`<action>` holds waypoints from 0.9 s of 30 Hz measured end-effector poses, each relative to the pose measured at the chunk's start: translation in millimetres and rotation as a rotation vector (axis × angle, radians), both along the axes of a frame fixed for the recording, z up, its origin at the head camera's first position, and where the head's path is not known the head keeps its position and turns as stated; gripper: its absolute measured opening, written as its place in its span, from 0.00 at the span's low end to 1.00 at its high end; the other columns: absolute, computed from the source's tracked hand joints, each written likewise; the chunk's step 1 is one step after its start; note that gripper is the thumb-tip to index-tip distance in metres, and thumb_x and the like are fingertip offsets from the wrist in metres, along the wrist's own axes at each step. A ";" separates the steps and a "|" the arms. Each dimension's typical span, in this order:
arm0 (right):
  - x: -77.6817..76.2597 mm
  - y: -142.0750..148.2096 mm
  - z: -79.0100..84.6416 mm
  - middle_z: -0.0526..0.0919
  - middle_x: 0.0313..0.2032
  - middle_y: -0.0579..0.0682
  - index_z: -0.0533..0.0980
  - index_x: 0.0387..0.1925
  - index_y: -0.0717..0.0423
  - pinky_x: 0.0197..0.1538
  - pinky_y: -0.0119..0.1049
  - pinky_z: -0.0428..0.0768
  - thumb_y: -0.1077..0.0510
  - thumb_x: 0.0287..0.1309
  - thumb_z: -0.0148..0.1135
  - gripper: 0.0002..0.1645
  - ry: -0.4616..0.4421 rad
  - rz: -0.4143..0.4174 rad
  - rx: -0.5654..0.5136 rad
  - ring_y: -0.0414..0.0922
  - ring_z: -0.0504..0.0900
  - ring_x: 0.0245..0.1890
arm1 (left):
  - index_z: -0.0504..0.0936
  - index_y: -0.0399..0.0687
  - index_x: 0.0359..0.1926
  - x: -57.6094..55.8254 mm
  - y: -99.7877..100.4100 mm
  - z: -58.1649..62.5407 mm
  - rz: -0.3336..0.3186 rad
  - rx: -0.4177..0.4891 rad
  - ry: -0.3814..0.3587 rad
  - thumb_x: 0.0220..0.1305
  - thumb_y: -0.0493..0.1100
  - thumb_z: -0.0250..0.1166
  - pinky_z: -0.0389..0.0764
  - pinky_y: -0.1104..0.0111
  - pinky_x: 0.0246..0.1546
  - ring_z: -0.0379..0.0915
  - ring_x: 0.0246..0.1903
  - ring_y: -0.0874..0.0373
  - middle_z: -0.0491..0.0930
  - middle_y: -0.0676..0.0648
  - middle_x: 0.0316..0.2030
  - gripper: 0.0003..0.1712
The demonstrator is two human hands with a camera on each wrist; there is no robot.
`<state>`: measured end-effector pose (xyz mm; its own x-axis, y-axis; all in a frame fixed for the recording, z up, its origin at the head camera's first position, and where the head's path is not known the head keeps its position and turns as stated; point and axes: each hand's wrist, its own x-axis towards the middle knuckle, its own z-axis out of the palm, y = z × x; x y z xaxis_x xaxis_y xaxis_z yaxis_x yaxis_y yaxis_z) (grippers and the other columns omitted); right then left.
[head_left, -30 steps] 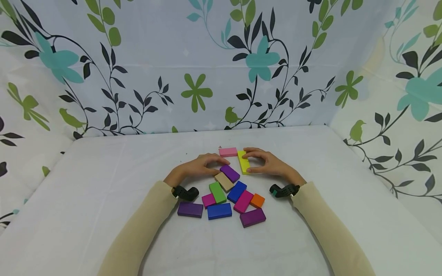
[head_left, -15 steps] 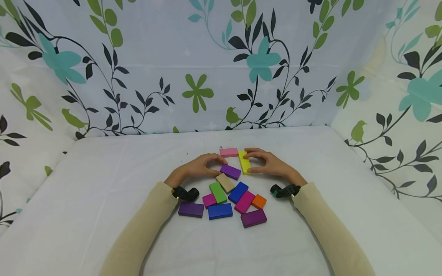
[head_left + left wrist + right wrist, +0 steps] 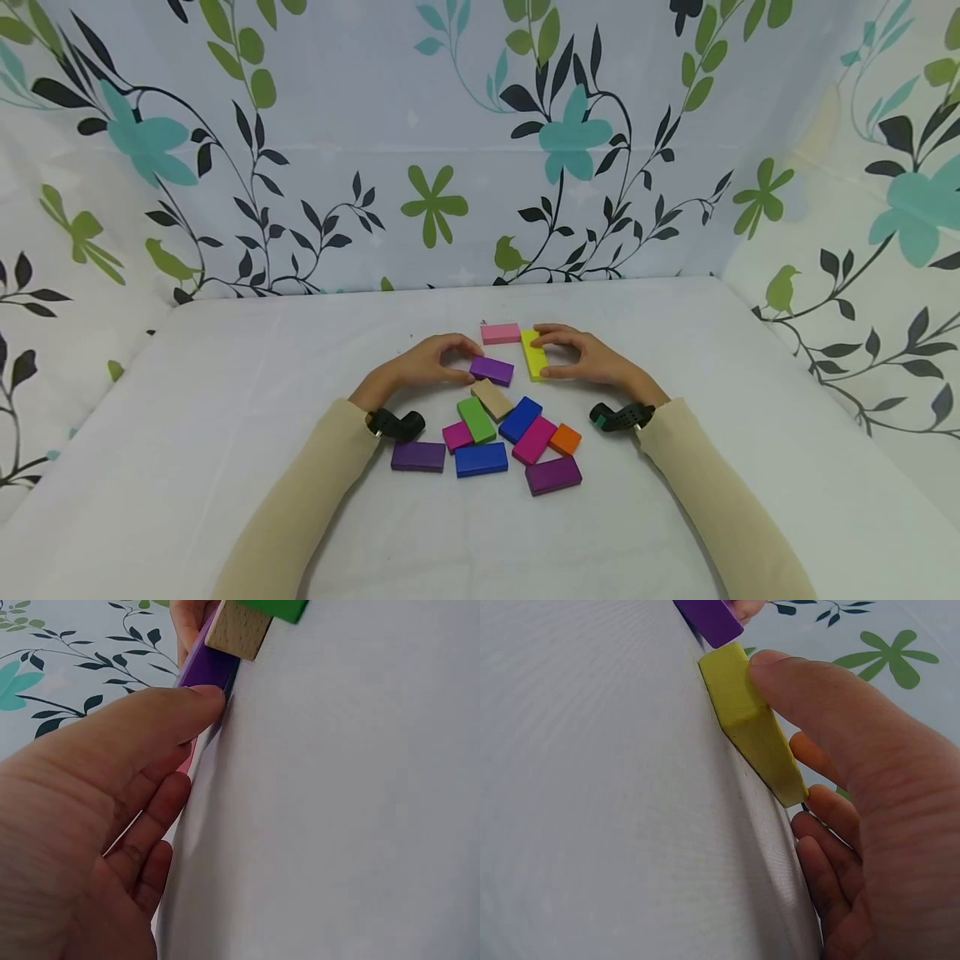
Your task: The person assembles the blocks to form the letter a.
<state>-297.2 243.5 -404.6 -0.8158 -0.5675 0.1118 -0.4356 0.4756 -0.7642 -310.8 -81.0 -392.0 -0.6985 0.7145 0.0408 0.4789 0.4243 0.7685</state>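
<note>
In the head view, the left hand (image 3: 427, 363) is half curled, thumb and a finger pinching the left end of a purple block (image 3: 491, 370). The right hand (image 3: 590, 359), similarly curved, grips a yellow block (image 3: 535, 360) by its ends. From the purple block, the yellow one sits between two and three o'clock, a pink block (image 3: 500, 334) near twelve, a tan block (image 3: 492, 401) at six, above the white tabletop (image 3: 637, 525).

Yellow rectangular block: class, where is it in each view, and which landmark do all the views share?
Head: the yellow rectangular block is right of centre, at the right hand.
Left wrist: not visible.
Right wrist: yellow rectangular block above centre, against the thumb.
Shared landmark: the purple rectangular block at the left hand.
</note>
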 end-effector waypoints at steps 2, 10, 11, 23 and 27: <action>-0.4 0.6 -1.1 0.61 0.72 0.54 0.75 0.60 0.52 0.70 0.62 0.50 0.55 0.56 0.70 0.29 0.000 -0.003 0.002 0.56 0.52 0.74 | 0.76 0.41 0.57 0.9 -2.8 0.0 0.009 0.002 0.004 0.60 0.40 0.70 0.62 0.53 0.66 0.69 0.58 0.50 0.77 0.45 0.54 0.24; 0.2 -0.7 -1.9 0.61 0.72 0.54 0.76 0.60 0.53 0.70 0.62 0.50 0.57 0.56 0.70 0.29 0.000 -0.003 -0.013 0.56 0.53 0.73 | 0.77 0.41 0.56 1.9 -18.9 -3.3 0.043 0.041 0.026 0.59 0.40 0.70 0.65 0.54 0.64 0.70 0.56 0.50 0.78 0.45 0.52 0.24; 0.4 -1.1 -1.4 0.61 0.72 0.54 0.76 0.60 0.53 0.70 0.62 0.50 0.57 0.56 0.70 0.29 0.000 -0.003 -0.012 0.56 0.52 0.73 | 0.77 0.41 0.56 1.9 -21.2 -3.5 0.054 0.048 0.026 0.59 0.40 0.70 0.65 0.53 0.64 0.70 0.56 0.50 0.78 0.45 0.52 0.24; 3.0 -6.2 1.2 0.59 0.72 0.58 0.74 0.61 0.59 0.70 0.63 0.49 0.62 0.57 0.68 0.29 0.004 -0.021 0.001 0.58 0.51 0.73 | 0.77 0.39 0.54 2.1 -29.5 -5.6 0.129 0.090 0.068 0.57 0.39 0.72 0.68 0.56 0.60 0.72 0.52 0.50 0.80 0.44 0.49 0.24; 3.3 -5.7 -0.3 0.57 0.72 0.61 0.72 0.62 0.63 0.70 0.63 0.48 0.64 0.58 0.66 0.29 -0.002 -0.028 0.015 0.60 0.50 0.74 | 0.78 0.39 0.54 2.5 -27.6 -7.1 0.152 0.091 0.067 0.57 0.38 0.72 0.70 0.56 0.59 0.73 0.52 0.50 0.80 0.44 0.49 0.24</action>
